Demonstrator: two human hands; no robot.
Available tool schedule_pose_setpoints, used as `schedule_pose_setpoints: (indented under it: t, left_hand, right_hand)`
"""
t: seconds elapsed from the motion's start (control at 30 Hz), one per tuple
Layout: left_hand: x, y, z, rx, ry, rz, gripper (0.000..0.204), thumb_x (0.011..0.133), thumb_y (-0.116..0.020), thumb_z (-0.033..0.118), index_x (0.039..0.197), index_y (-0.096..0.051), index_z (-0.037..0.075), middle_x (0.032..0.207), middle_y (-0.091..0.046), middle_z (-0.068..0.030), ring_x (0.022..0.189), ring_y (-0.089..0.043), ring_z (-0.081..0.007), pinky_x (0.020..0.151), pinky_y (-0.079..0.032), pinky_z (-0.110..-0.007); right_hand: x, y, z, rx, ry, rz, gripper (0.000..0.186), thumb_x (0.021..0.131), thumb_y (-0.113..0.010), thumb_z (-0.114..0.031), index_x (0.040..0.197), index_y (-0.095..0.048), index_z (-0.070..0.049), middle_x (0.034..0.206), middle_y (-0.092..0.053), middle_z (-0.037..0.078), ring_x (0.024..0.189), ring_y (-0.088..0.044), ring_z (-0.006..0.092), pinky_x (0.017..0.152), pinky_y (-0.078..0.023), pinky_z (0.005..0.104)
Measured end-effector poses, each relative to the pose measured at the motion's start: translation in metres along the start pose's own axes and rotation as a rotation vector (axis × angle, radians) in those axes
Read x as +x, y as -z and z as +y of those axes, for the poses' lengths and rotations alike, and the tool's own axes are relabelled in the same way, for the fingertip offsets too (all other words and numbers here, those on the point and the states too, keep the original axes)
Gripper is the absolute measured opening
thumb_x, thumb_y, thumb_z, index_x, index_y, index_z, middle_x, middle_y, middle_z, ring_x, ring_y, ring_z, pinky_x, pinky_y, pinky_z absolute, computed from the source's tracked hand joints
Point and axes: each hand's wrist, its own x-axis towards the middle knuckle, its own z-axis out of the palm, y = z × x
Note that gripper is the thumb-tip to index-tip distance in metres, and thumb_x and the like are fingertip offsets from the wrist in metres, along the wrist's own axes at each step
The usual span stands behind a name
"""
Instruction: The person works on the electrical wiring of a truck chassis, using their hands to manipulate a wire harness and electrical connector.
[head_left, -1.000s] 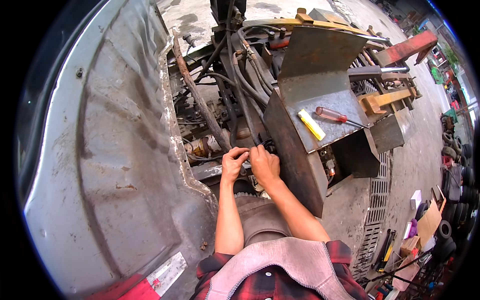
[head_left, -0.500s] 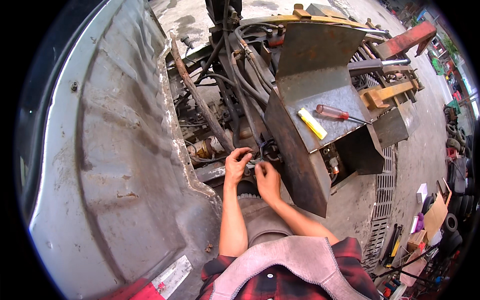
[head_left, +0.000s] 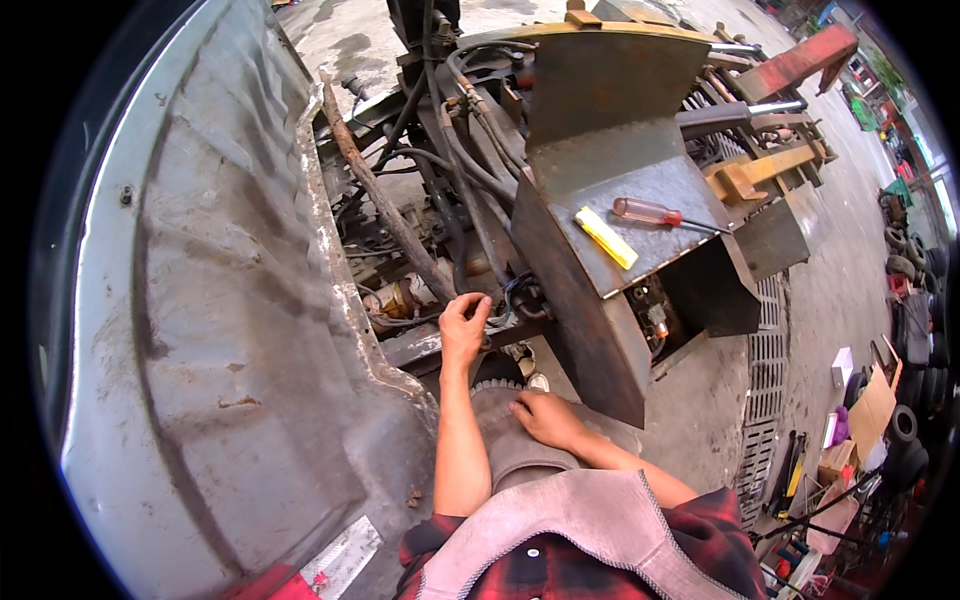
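My left hand (head_left: pixel 465 330) is raised beside thin wires (head_left: pixel 514 290) at the machine frame. Its thumb and fingers are pinched together; whatever is between them is too small to make out. Lower down, my right hand (head_left: pixel 548 418) rests in front of the brown apron (head_left: pixel 505 425) over my lap, fingers curled and mostly hidden under the palm. To the right, a screwdriver (head_left: pixel 650 211) with a clear reddish handle lies on a bent steel plate (head_left: pixel 600 170). Beside it lies a narrow yellow-and-white object (head_left: pixel 606 238).
A large grey dented panel (head_left: pixel 250 330) fills the left side. A wooden stick (head_left: pixel 385 190) leans among black hoses (head_left: pixel 470 150). The steel housing (head_left: pixel 580 300) has sharp-looking edges near my right arm. A floor drain grate (head_left: pixel 765 360), tyres and clutter lie farther right.
My right hand has drawn back from the wires, down toward my lap. My left hand stays pinched near the same spot. The view has shifted slightly.
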Motion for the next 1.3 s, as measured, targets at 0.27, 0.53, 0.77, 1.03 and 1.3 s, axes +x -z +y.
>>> schedule_pose_setpoints:
  t: [0.27, 0.53, 0.77, 1.03, 1.3]
  left_hand:
    - [0.002, -0.009, -0.012, 0.127, -0.144, 0.022, 0.025, 0.093, -0.066, 0.021, 0.098, -0.068, -0.003, 0.082, -0.067, -0.0083, 0.077, -0.060, -0.0134, 0.072, -0.048, -0.028]
    - [0.000, -0.013, -0.011, -0.017, -0.079, -0.043, 0.027, 0.096, -0.063, 0.021, 0.099, -0.066, -0.005, 0.077, -0.063, -0.0029, 0.072, -0.054, -0.0085, 0.066, -0.045, -0.025]
    - [0.008, 0.001, -0.007, 0.130, -0.064, -0.058, 0.026, 0.095, -0.061, 0.020, 0.107, -0.068, -0.001, 0.089, -0.069, -0.0076, 0.083, -0.062, -0.0131, 0.077, -0.048, -0.028]
    - [-0.002, -0.002, -0.003, -0.008, -0.005, -0.041, 0.022, 0.092, -0.067, 0.017, 0.100, -0.070, -0.003, 0.079, -0.066, -0.0023, 0.073, -0.056, -0.0086, 0.068, -0.045, -0.024]
    - [-0.009, -0.021, -0.013, -0.086, 0.028, 0.044, 0.022, 0.091, -0.069, 0.016, 0.100, -0.071, -0.003, 0.089, -0.069, -0.0025, 0.083, -0.060, -0.0096, 0.076, -0.046, -0.024]
  right_hand:
    - [-0.041, 0.026, -0.006, -0.101, 0.149, -0.147, 0.030, 0.094, -0.053, -0.030, 0.095, -0.062, -0.002, 0.097, -0.066, 0.020, 0.093, -0.063, 0.0411, 0.078, -0.049, 0.0519]
    - [-0.117, 0.140, -0.024, 0.129, 0.427, -0.563, 0.030, 0.094, -0.057, -0.030, 0.105, -0.061, -0.002, 0.099, -0.067, 0.017, 0.092, -0.063, 0.0375, 0.079, -0.050, 0.0455]
    - [-0.140, 0.224, -0.002, 0.312, 0.152, -0.446, 0.027, 0.093, -0.064, -0.025, 0.105, -0.064, -0.002, 0.085, -0.069, 0.011, 0.075, -0.067, 0.0192, 0.068, -0.052, 0.0334]
    - [-0.146, 0.224, 0.020, 0.267, 0.107, -0.443, 0.031, 0.093, -0.065, -0.030, 0.111, -0.064, -0.004, 0.086, -0.069, 0.009, 0.081, -0.068, 0.0196, 0.073, -0.053, 0.0331]
    - [-0.139, 0.244, 0.014, 0.280, 0.185, -0.454, 0.031, 0.094, -0.064, -0.027, 0.113, -0.062, -0.003, 0.086, -0.069, 0.009, 0.079, -0.068, 0.0186, 0.072, -0.053, 0.0321]
